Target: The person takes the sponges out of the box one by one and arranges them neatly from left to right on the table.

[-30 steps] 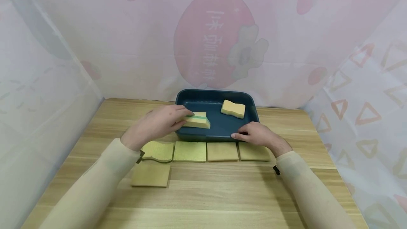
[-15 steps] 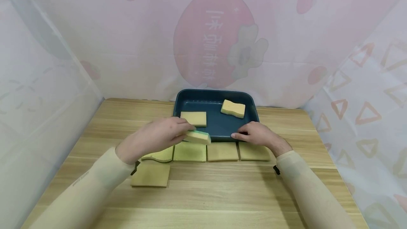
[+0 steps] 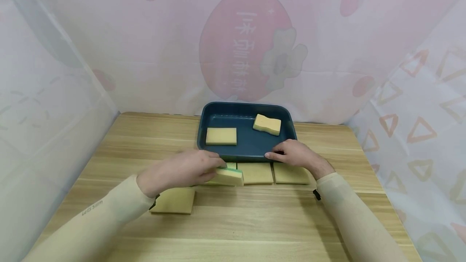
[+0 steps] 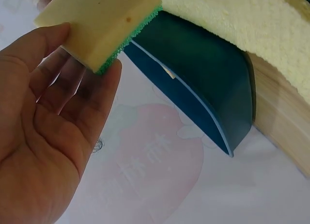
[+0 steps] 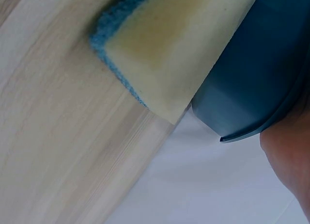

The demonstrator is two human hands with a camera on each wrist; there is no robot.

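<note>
Sponge, yellow foam with green scouring face: light, soft, compressible; pinched at one end between left hand fingers and thumb; right hand fingers curled on tray rim.

Showing yellow sponge with green backing, dark teal tray, light wood-grain table, pink strawberry-print curtain.

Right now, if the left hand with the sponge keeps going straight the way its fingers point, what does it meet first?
Probably the right hand at the tray rim; the left hand and its sponge point that way, though depth is unclear.
</note>
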